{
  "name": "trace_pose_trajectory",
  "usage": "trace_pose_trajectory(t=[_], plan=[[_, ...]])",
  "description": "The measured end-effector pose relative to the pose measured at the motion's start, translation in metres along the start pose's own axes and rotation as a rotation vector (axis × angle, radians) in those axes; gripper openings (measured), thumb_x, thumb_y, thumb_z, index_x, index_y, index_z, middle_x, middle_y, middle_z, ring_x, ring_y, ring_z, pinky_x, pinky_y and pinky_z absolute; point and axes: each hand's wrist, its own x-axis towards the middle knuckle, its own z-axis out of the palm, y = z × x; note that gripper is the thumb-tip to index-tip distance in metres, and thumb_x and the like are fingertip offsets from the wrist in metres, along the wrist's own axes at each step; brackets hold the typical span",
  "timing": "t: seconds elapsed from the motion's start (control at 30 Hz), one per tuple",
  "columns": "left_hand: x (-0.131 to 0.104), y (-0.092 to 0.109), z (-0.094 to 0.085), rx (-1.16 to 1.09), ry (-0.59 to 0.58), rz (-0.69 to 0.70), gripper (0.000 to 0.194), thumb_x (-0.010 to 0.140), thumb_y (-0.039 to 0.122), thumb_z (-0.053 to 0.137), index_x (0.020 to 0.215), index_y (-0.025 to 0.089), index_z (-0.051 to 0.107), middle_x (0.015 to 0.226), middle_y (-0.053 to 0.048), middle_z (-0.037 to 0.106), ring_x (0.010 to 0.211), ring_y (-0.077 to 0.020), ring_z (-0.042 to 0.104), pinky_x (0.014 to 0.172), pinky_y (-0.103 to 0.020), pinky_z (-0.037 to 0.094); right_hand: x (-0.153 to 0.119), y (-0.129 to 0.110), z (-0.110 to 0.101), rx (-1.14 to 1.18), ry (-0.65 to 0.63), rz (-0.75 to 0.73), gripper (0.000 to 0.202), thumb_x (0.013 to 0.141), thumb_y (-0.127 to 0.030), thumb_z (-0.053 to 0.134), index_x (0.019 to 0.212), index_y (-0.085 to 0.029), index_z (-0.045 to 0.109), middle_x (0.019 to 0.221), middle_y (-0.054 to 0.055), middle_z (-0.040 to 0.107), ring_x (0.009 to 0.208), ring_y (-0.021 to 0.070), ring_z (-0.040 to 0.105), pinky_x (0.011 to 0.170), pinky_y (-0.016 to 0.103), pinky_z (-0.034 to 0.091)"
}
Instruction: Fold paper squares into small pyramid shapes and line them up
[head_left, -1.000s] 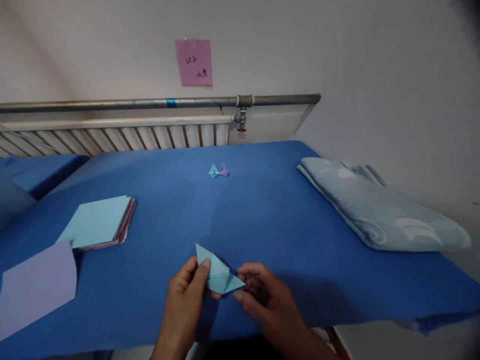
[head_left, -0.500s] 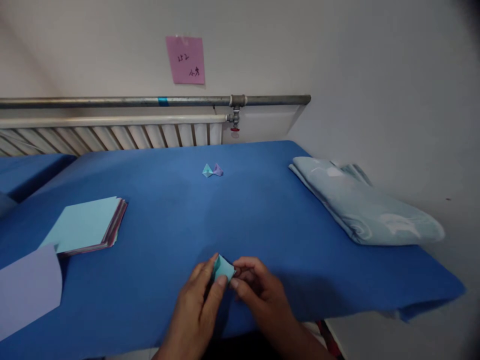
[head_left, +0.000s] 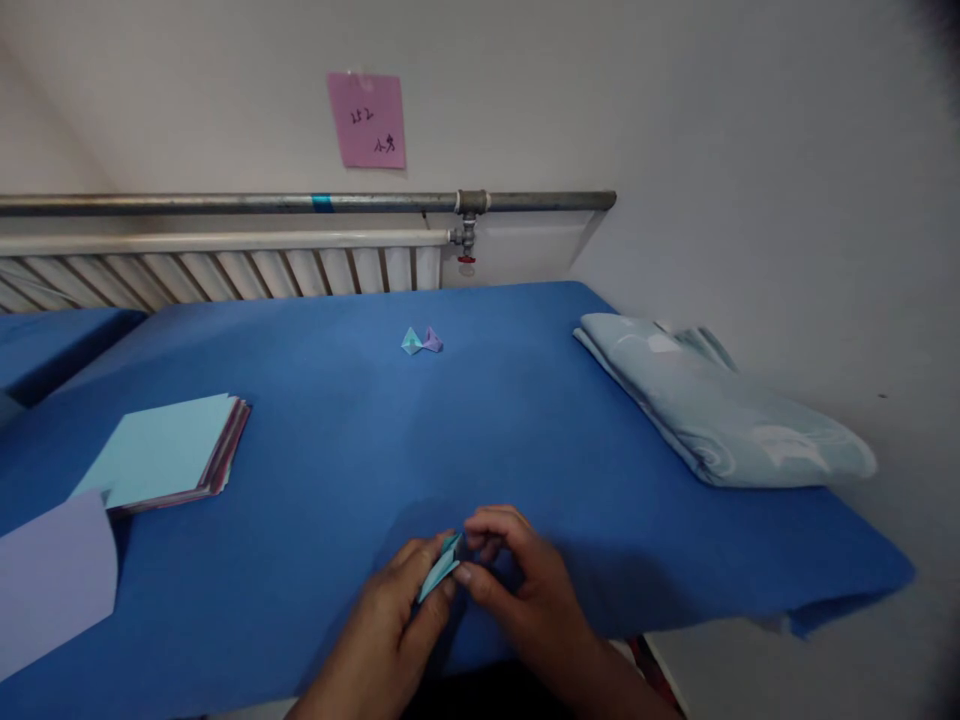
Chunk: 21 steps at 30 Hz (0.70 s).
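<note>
A small folded piece of light teal origami paper (head_left: pixel 439 573) is held low over the front of the blue-covered surface, its layered edge turned up. My left hand (head_left: pixel 401 610) is closed on its left side, thumb in front and fingers behind. At its right end, my right hand (head_left: pixel 517 580) curls its thumb and bent fingers around the edge. The thumb tip touches the paper; the contact of the other fingers is partly hidden. Farther back lie a teal folded paper piece (head_left: pixel 411 341) and a purple folded paper piece (head_left: pixel 433 341), touching at their points.
A stack of colored paper (head_left: pixel 169 450) lies at left, with a lavender sheet (head_left: pixel 56 580) in front. A folded pale blanket (head_left: pixel 712 410) rests at right. Behind the blue cover (head_left: pixel 322 400) are a radiator (head_left: pixel 262 272), a metal pipe (head_left: pixel 390 204) and a pink note (head_left: pixel 367 120).
The folded paper has tilted, so its layered edge shows instead of its broad face. My right thumb and fingers have spread slightly at its right end. The view has shifted a little.
</note>
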Motion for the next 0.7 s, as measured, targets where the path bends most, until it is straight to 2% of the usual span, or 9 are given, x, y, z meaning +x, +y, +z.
trace_pose_trajectory(t=[0.1,0.17,0.23,0.3,0.4,0.47,0.6,0.7], plan=[[0.000,0.007,-0.005,-0.021,-0.058,-0.019,0.028,0.092,0.034,0.042,0.111,0.028,0.062,0.098,-0.004,0.065,0.088,-0.0177,0.059,0.081,-0.028,0.046,0.005,-0.004,-0.005,0.011,-0.097,0.055,0.032,0.073,-0.022,0.069,0.104,-0.026,0.063,0.103,0.004,0.063,0.094,0.0192,0.059,0.080,0.034,0.049],[0.000,0.009,-0.007,-0.037,-0.095,-0.026,0.026,0.092,0.035,0.043,0.104,0.027,0.065,0.090,-0.002,0.065,0.082,-0.0165,0.058,0.077,-0.026,0.046,0.007,-0.006,-0.007,0.095,-0.181,0.104,0.022,0.073,-0.023,0.070,0.095,-0.025,0.066,0.104,0.004,0.064,0.099,0.0201,0.059,0.087,0.037,0.047],[-0.001,0.008,-0.007,-0.064,-0.097,-0.053,0.025,0.091,0.037,0.045,0.102,0.026,0.065,0.088,-0.002,0.065,0.082,-0.0165,0.059,0.076,-0.026,0.047,0.007,-0.006,-0.006,0.192,-0.207,0.140,0.011,0.074,-0.024,0.070,0.084,-0.024,0.066,0.101,0.003,0.064,0.098,0.0194,0.060,0.088,0.036,0.046],[-0.001,0.002,-0.006,-0.082,-0.024,-0.069,0.025,0.089,0.037,0.050,0.105,0.027,0.065,0.096,-0.003,0.066,0.091,-0.0184,0.060,0.082,-0.029,0.047,0.008,-0.005,-0.005,0.247,-0.179,0.176,0.005,0.074,-0.024,0.069,0.078,-0.023,0.066,0.098,0.003,0.064,0.095,0.0182,0.060,0.086,0.034,0.046],[-0.002,-0.007,-0.005,-0.027,0.175,-0.029,0.028,0.082,0.035,0.059,0.109,0.028,0.064,0.110,-0.005,0.065,0.105,-0.0223,0.058,0.092,-0.035,0.044,0.008,-0.003,-0.004,0.286,-0.126,0.222,0.005,0.075,-0.026,0.068,0.076,-0.021,0.065,0.091,0.002,0.064,0.089,0.0164,0.059,0.083,0.031,0.046],[-0.002,-0.011,-0.005,0.037,0.266,0.001,0.024,0.080,0.035,0.061,0.102,0.028,0.067,0.106,-0.005,0.066,0.103,-0.0229,0.059,0.090,-0.035,0.045,0.008,-0.003,-0.004,0.320,-0.117,0.244,0.007,0.077,-0.027,0.066,0.075,-0.021,0.064,0.084,0.001,0.063,0.082,0.0147,0.059,0.077,0.028,0.047],[-0.001,-0.008,-0.008,0.055,0.287,0.004,0.016,0.082,0.036,0.057,0.084,0.026,0.069,0.087,-0.002,0.067,0.088,-0.0196,0.062,0.080,-0.030,0.047,0.006,-0.005,-0.003,0.288,-0.133,0.273,0.006,0.076,-0.027,0.066,0.078,-0.021,0.065,0.073,-0.002,0.060,0.067,0.0114,0.055,0.064,0.022,0.046],[0.000,-0.004,-0.009,0.022,0.276,-0.042,0.015,0.082,0.036,0.058,0.082,0.026,0.069,0.083,0.000,0.068,0.084,-0.0180,0.061,0.077,-0.026,0.046,0.004,-0.006,-0.002,0.269,-0.167,0.287,0.007,0.076,-0.026,0.065,0.082,-0.023,0.066,0.068,-0.004,0.060,0.064,0.0113,0.055,0.062,0.022,0.046]])
